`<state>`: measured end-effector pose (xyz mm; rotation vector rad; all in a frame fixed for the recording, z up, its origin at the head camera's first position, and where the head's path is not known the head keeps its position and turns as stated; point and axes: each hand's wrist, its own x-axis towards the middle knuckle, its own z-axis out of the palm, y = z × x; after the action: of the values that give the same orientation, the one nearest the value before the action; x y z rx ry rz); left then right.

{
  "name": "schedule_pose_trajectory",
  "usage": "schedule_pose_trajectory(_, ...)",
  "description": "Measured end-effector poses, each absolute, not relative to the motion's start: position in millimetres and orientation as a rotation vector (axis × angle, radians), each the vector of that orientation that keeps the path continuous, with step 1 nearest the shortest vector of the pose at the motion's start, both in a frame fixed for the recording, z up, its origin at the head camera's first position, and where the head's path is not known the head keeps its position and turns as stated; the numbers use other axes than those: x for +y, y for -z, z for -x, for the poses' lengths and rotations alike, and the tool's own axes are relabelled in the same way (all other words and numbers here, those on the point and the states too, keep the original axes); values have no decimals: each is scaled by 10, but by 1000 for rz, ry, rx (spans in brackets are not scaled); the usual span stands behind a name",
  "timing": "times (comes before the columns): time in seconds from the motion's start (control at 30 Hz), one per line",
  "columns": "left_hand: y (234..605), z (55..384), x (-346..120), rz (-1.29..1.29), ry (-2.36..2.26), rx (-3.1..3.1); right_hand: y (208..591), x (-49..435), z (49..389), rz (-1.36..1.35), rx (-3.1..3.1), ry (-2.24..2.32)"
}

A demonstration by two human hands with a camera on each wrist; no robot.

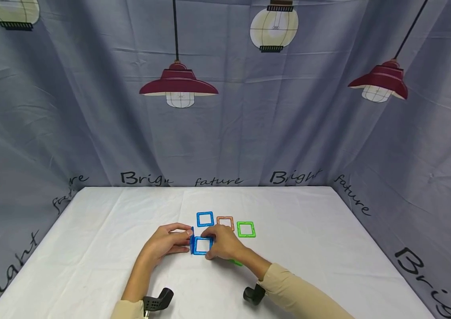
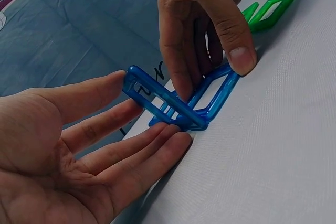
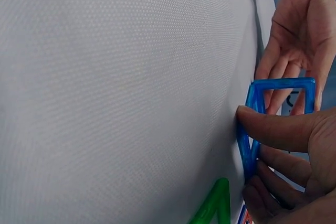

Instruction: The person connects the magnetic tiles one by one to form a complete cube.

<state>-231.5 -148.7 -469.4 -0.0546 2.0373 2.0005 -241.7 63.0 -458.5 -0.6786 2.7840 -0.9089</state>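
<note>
Two blue open-centred frame tiles are at the middle of the work. One square tile [image 1: 201, 253] lies on the cloth, and an upright blue tile [image 2: 163, 94] stands along its left edge, touching it. My right hand [image 1: 225, 243] pinches the flat tile at its right side, thumb on the near edge and fingers on the far one. From the left, my left hand [image 1: 168, 241] touches the upright tile. Its fingers are nearly straight, thumb tip at the upper corner and lower fingertips near the base. The right fingers partly hide the flat tile.
Behind the hands lie a blue square tile [image 1: 205, 212], an orange tile [image 1: 225, 217] partly hidden by the right hand, and a green square tile [image 1: 254, 229]. Another green piece [image 1: 236, 262] shows under the right wrist. A white cloth [image 1: 309, 248] covers the table, with grey curtains [image 1: 225, 141] around it.
</note>
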Motion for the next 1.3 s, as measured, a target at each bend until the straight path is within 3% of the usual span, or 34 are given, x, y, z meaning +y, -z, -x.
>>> schedule_pose_trajectory(0.53, 4723, 2319, -1447, 99, -1993, 2085, 4486, 643, 2491, 667, 2754, 861)
schedule_pose_trajectory(0.9, 4715, 2335, -1446, 97, -2004, 2070, 4373, 660, 2902, 375, 2856, 1055)
schedule_pose_trajectory(1.3, 4703, 2324, -1446, 94, -1991, 2077, 4431, 554, 3200, 302, 2802, 1025)
